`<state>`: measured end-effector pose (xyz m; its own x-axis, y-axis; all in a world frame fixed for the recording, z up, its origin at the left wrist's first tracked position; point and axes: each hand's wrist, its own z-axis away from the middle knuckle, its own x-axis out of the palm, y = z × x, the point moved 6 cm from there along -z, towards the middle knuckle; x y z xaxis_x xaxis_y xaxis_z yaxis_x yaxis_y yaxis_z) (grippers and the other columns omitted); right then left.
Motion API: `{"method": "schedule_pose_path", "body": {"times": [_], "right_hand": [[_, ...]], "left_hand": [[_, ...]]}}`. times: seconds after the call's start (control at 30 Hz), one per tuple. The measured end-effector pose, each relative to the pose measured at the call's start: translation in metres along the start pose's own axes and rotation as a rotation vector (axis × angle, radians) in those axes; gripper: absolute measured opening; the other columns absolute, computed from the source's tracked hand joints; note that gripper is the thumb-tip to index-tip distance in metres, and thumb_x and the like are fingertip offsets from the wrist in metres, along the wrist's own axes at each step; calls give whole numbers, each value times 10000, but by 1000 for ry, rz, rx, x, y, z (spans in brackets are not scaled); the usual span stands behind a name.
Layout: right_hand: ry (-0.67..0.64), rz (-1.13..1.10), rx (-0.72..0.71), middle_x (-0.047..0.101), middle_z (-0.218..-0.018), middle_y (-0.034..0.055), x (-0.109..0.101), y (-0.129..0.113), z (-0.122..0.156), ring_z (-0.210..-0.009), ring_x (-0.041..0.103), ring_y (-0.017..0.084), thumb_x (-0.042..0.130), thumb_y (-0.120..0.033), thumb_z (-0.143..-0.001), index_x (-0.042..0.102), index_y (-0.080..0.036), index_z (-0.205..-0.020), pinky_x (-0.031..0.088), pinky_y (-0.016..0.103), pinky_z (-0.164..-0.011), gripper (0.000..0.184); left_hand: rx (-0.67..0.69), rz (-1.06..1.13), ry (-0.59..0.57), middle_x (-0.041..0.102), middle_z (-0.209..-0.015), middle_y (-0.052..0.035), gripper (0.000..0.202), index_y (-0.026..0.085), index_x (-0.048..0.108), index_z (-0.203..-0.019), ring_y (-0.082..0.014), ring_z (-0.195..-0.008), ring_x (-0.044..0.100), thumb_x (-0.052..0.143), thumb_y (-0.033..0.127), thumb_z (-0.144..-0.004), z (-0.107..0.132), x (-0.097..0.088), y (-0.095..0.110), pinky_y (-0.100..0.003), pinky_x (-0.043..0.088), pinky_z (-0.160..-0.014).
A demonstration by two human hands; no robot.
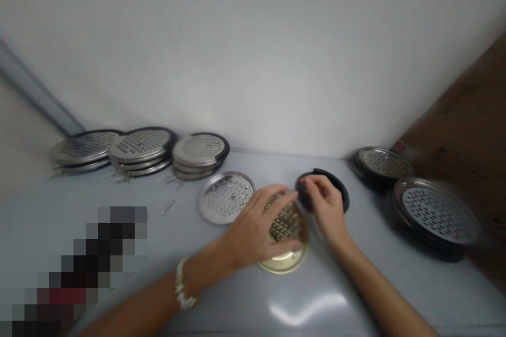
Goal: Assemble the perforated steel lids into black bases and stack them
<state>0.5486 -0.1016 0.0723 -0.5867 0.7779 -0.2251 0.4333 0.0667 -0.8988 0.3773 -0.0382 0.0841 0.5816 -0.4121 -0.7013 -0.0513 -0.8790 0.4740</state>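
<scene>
My left hand (256, 226), with a white beaded bracelet on its wrist, grips a round perforated metal disc (288, 226) with a brassy rim. The disc's lower edge is near the table. My right hand (326, 205) pinches the edge of a black plastic ring (340, 185), just beyond and to the right of the disc. The fingers hide part of the ring. A second perforated silver disc (225, 197) lies flat on the table, left of my left hand.
Three stacks of silver strainers with black rims (140, 145) stand along the wall at the back left. Two more (437, 213) sit at the right. A small wire clip (168, 208) lies on the grey table (356, 284). A pixelated patch (79, 274) covers the lower left.
</scene>
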Motion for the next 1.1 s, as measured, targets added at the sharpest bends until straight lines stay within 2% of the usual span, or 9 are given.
{"method": "schedule_pose_path", "body": {"times": [0.27,0.47,0.7,0.97,1.1], "right_hand": [[7,-3,-46,651,-873,32,0,-3,2,-833,595,193,576,-432,-933,654,-204,-863,466,324,-772,251],[20,12,-63,660,-892,39,0,-4,2,-848,604,197,573,-426,-938,653,-204,-849,480,319,-772,252],[25,23,-64,661,-902,41,-2,-2,2,-839,603,195,578,-422,-936,664,-201,-845,470,312,-748,254],[18,33,-66,659,-892,41,-1,-3,3,-846,608,197,573,-425,-934,658,-203,-833,473,306,-749,259],[12,43,-80,658,-884,40,-1,-4,3,-849,610,198,567,-421,-936,660,-202,-830,469,307,-751,260]], "left_hand": [[-28,-81,-143,469,-1519,-151,801,218,410,-1507,-335,-1406,421,739,467,-821,-3,14,-4,-533,365,-1162],[6,-153,-220,499,-1505,-150,664,198,516,-1415,-339,-1385,428,718,421,-822,-1,19,0,-535,357,-1134],[27,-165,-396,519,-1470,-122,597,217,591,-1300,-346,-1357,435,784,406,-767,6,27,-2,-512,358,-1125],[12,-38,-412,590,-1358,-88,550,245,618,-1275,-306,-1297,498,797,374,-771,6,26,1,-451,360,-1130],[-15,-24,-377,642,-1279,-69,310,243,645,-1233,-261,-1243,541,639,321,-933,0,17,-5,-429,381,-1110]]}}
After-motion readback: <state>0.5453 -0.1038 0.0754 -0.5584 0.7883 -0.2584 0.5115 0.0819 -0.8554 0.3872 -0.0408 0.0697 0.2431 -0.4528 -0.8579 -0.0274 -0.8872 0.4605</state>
